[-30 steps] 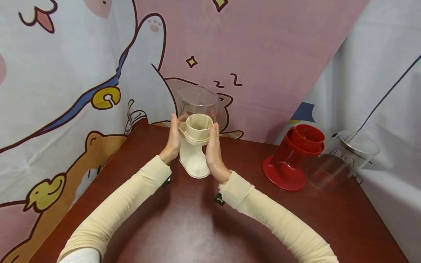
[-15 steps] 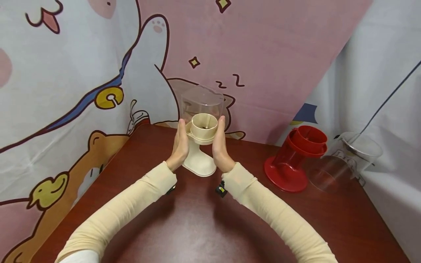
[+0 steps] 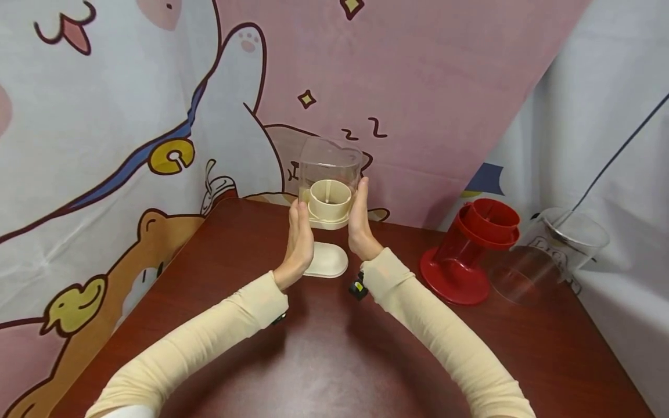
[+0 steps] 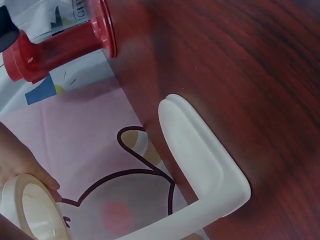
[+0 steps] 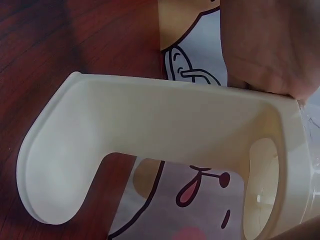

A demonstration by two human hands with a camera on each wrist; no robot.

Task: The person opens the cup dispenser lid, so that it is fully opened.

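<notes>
Both hands hold a cream plastic dispenser stand [image 5: 165, 107] between them at the back middle of the table. In the head view, its upper cup [image 3: 331, 210] faces up and its rounded foot [image 3: 328, 260] shows close over the tabletop. A clear container [image 3: 330, 159] rises behind the cup. My left hand [image 3: 298, 247] presses the left side with fairly straight fingers and hides the stand's column. Against the right side lies my right hand [image 3: 360, 223], fingers pointing up along the clear wall. Seen from the left wrist, the foot [image 4: 195, 150] joins the column at a corner.
A red stand of a similar kind [image 3: 455, 276] is on the brown table [image 3: 313, 360] at the right. Beside it is a clear cylinder [image 3: 522, 276], with another clear container [image 3: 580, 232] behind. A cartoon-printed cloth [image 3: 407, 87] backs the table.
The cream stand has shifted a little to the right and turned between the hands. Its column, visible earlier, is now hidden behind the left hand. The red stand stays where it was.
</notes>
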